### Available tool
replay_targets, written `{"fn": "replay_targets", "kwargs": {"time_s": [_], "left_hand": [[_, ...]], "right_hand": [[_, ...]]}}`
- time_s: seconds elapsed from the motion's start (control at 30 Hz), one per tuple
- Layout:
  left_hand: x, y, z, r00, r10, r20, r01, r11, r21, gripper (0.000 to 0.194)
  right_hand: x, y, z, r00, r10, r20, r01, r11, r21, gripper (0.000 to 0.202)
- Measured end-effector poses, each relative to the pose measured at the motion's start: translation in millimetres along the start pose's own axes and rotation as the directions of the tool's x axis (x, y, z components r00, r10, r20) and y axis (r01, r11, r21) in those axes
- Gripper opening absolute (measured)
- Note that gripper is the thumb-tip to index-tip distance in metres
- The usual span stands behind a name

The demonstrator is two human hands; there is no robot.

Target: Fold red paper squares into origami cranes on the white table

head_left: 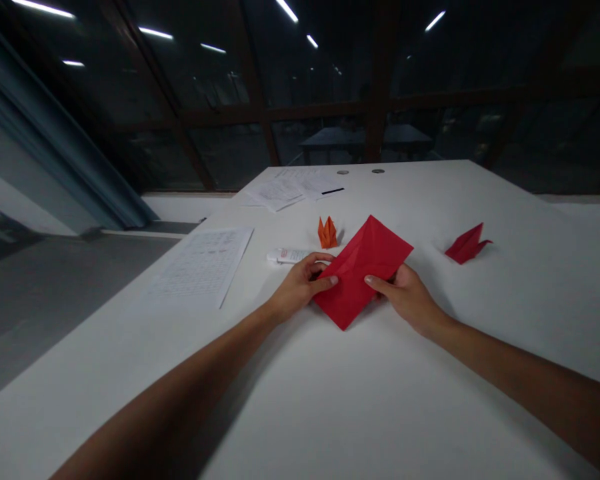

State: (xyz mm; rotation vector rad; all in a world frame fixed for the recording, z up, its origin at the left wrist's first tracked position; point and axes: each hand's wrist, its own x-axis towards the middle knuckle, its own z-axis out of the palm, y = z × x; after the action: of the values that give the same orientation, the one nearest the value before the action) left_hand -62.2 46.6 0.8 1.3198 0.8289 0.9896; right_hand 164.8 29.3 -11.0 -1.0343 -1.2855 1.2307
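Observation:
A sheet of red origami paper (363, 263) is held up between both hands, showing crease lines. My left hand (307, 283) pinches its left edge, thumb on the front and fingers partly behind. On the opposite edge, my right hand (405, 293) grips it with the thumb laid on top; its other fingers are mostly hidden under the paper. Just behind stands a small folded orange paper figure (327, 233). A white tube (286, 255) lies beside my left hand, partly covered by it. Off to the right rests a red folded paper bird (467, 244).
The white table (300, 400) stretches towards dark windows (320, 73). Printed sheets (200, 267) lie at the left edge, and more papers (285, 187) at the far end with a black pen (333, 191). Two small round discs (378, 171) sit near the back edge.

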Motion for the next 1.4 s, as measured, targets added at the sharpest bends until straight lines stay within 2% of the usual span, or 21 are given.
{"fn": "replay_targets", "kwargs": {"time_s": [0.17, 0.37, 0.47, 0.57, 0.67, 0.73, 0.93, 1.1, 1.27, 1.33, 1.4], "left_hand": [[-2.2, 2.3, 1.6, 0.999, -0.021, 0.031, 0.019, 0.999, 0.044, 0.034], [0.1, -3.8, 0.8, 0.994, 0.010, 0.110, -0.011, 1.000, 0.009, 0.034], [-0.1, -4.8, 1.3, 0.992, 0.005, 0.126, -0.002, 1.000, -0.030, 0.027], [-2.1, -3.2, 1.7, 0.992, -0.012, 0.123, 0.022, 0.997, -0.076, 0.022], [-3.6, -0.8, -0.3, 0.997, 0.013, 0.070, -0.008, 0.997, -0.076, 0.020], [-3.5, 0.4, -3.1, 0.999, 0.031, 0.030, -0.030, 0.999, -0.037, 0.019], [-1.4, 3.2, -6.8, 1.000, 0.000, -0.015, 0.000, 0.999, 0.045, 0.024], [-1.8, 1.2, -3.0, 1.000, 0.001, 0.010, -0.001, 0.999, 0.039, 0.025], [0.6, -2.1, 0.6, 0.998, 0.045, -0.033, -0.043, 0.998, 0.039, 0.037], [1.3, -1.8, 1.3, 0.997, 0.039, -0.065, -0.036, 0.998, 0.045, 0.037], [1.7, -1.0, 1.2, 0.994, 0.033, -0.101, -0.030, 0.999, 0.033, 0.037]], "right_hand": [[-5.0, 6.3, -1.3, 0.992, -0.129, 0.002, 0.129, 0.986, -0.110, 0.028], [-15.1, 3.5, 1.1, 0.961, -0.244, 0.133, 0.271, 0.927, -0.260, 0.026], [-16.8, 4.2, 1.4, 0.964, -0.217, 0.154, 0.251, 0.935, -0.249, 0.028], [-17.0, 5.8, 0.4, 0.975, -0.130, 0.179, 0.164, 0.968, -0.191, 0.028], [-16.7, 4.5, -1.4, 0.964, -0.081, 0.254, 0.115, 0.986, -0.122, 0.018], [-15.8, 1.6, -3.0, 0.947, -0.095, 0.306, 0.130, 0.987, -0.096, 0.009], [-12.2, -5.2, -8.0, 0.907, -0.191, 0.376, 0.240, 0.967, -0.090, 0.025], [-11.7, -3.6, -10.6, 0.895, -0.204, 0.396, 0.253, 0.965, -0.074, 0.034], [-14.0, -5.4, -9.6, 0.890, -0.173, 0.421, 0.236, 0.967, -0.100, 0.025], [-14.8, -5.8, -7.6, 0.900, -0.131, 0.415, 0.203, 0.970, -0.135, 0.018], [-14.5, -4.7, -5.9, 0.932, -0.086, 0.353, 0.145, 0.979, -0.145, 0.017]]}}
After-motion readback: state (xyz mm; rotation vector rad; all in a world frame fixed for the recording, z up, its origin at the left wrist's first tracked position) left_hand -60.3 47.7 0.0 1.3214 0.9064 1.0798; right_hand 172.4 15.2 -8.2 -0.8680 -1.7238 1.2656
